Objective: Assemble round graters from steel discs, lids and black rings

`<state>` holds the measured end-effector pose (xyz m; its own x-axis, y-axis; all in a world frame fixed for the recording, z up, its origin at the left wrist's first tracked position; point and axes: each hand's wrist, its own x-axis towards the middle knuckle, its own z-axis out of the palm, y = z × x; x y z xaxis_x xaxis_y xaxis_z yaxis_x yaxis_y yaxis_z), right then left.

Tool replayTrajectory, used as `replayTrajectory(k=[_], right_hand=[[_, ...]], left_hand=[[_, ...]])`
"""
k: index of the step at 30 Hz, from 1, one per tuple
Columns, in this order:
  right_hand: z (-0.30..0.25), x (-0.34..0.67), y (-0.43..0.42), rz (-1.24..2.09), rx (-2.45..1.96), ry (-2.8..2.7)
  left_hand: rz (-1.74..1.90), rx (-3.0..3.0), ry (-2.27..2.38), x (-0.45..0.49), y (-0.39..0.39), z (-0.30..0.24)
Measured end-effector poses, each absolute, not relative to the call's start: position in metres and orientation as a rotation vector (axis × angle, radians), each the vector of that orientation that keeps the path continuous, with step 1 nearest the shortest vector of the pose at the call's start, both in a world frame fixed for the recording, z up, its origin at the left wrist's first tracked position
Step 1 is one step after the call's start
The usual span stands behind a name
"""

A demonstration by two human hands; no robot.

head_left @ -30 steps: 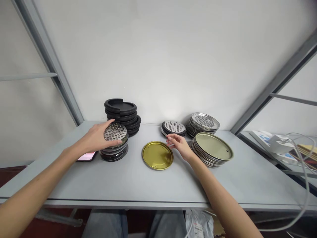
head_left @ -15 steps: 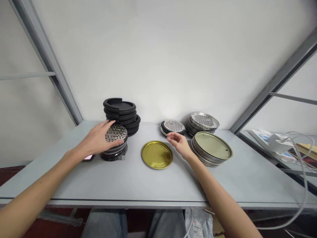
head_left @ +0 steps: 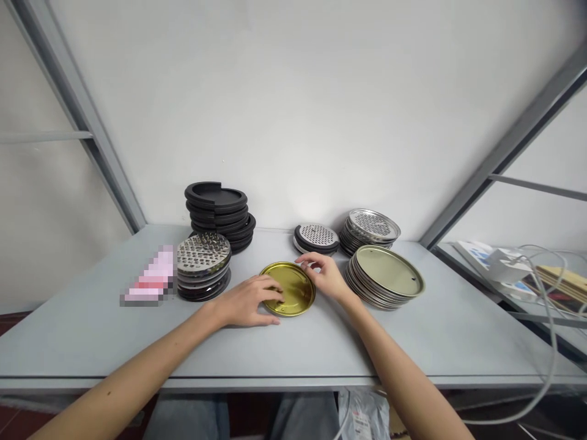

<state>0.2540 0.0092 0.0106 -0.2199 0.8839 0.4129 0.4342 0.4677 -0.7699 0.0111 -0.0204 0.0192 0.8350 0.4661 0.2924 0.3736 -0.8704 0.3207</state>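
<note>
A round, gold-coloured metal lid (head_left: 296, 299) lies flat on the table in front of me. My left hand (head_left: 252, 299) reaches over its left edge, fingers spread and the thumb apart near the tabletop. At the lid's upper right rim is my right hand (head_left: 326, 276), its fingers bent and parted, close to or touching the rim. Neither hand has lifted anything. Left of the lid stands a stack of round metal grater plates (head_left: 204, 253). To the right is a stack of matt, pale gold discs (head_left: 389, 271).
Black ring-shaped holders (head_left: 215, 198) are piled at the back left. Farther back are a grater disc in a black rim (head_left: 316, 237) and silver grater plates (head_left: 373, 226). A pixelated pink patch (head_left: 151, 278) lies left. White cables (head_left: 550, 342) hang at the right.
My left hand has left the grater stack and come right and nearer, onto the gold lid. My right hand has shifted slightly left, to the lid's rim.
</note>
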Motion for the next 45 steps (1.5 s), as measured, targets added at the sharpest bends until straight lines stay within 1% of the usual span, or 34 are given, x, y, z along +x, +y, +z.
replayTrajectory(k=[4, 8, 10, 13, 19, 22, 26, 30, 35, 45], right_hand=[[0.019, 0.249, -0.001, 0.605, -1.052, -1.981], [0.027, 0.243, -0.012, 0.712, -0.86, -2.153], [0.028, 0.24, -0.015, 0.71, -0.788, -2.186], [0.027, 0.236, -0.016, 0.612, -0.753, -2.175], [0.031, 0.244, -0.032, 0.371, -0.795, -2.027], [0.039, 0.268, -0.053, 0.127, -0.817, -1.894], [0.045, 0.319, -0.076, -0.268, -0.9, -1.793], [0.035, 0.368, -0.079, -0.46, -1.097, -1.817], [0.018, 0.395, -0.071, -0.468, -1.319, -1.849], [0.016, 0.398, -0.072, -0.315, -1.399, -1.976]], left_hand=[[0.637, 2.651, 0.64, 0.007, -0.013, 0.01], [0.974, 2.505, 0.749, 0.006, -0.013, 0.007], [1.153, 2.431, 0.811, 0.006, -0.013, 0.006], [1.331, 2.406, 0.89, 0.007, -0.014, 0.003], [1.443, 2.47, 1.048, -0.002, -0.02, 0.008], [1.38, 2.521, 1.002, -0.006, -0.022, 0.012], [1.115, 2.517, 0.944, -0.003, -0.023, 0.012], [0.936, 2.509, 0.868, 0.003, -0.025, 0.008], [0.915, 2.497, 0.885, 0.002, -0.022, 0.003], [0.928, 2.497, 0.899, 0.0, -0.02, 0.002]])
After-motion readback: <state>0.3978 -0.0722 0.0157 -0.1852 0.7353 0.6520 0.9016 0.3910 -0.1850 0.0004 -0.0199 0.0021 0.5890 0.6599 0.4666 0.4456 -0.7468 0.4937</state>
